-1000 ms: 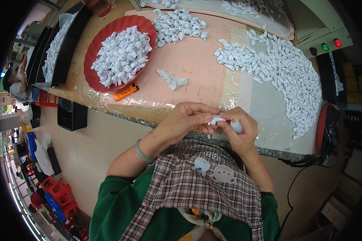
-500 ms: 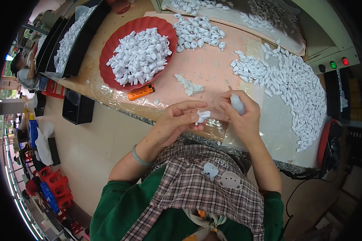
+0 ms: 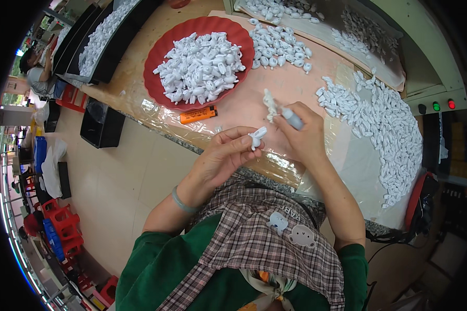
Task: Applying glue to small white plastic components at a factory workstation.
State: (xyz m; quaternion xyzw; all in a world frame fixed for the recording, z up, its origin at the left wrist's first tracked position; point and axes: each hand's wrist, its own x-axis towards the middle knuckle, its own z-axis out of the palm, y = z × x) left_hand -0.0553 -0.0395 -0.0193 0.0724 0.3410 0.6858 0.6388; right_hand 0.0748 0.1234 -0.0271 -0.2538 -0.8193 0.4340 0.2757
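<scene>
Between thumb and fingers of my left hand (image 3: 225,155) is a small white plastic figure (image 3: 256,137), its narrow end pointing up and right. My right hand (image 3: 307,133) is closed around a small translucent squeeze bottle (image 3: 292,118), its thin nozzle pointing up and left. Beside that nozzle is a crumpled white tissue (image 3: 269,102); whether the nozzle or the fingertips touch it I cannot tell. To the left, a scalloped red bowl (image 3: 151,78) is heaped with similar white figures (image 3: 200,67). An orange lighter (image 3: 198,115) lies just below the bowl.
Rounded white pieces (image 3: 277,46) lie beyond the bowl. Many elongated white parts (image 3: 384,129) cover the table's right side. A pale green machine (image 3: 441,62) with lit buttons stands at the far right. Black trays (image 3: 101,57) stand at the left, beyond the table edge.
The view has shifted, so the table appears farther right. My right hand has brought the bottle over to the tissue, which now looks narrower and more upright. My left hand still holds the figure.
</scene>
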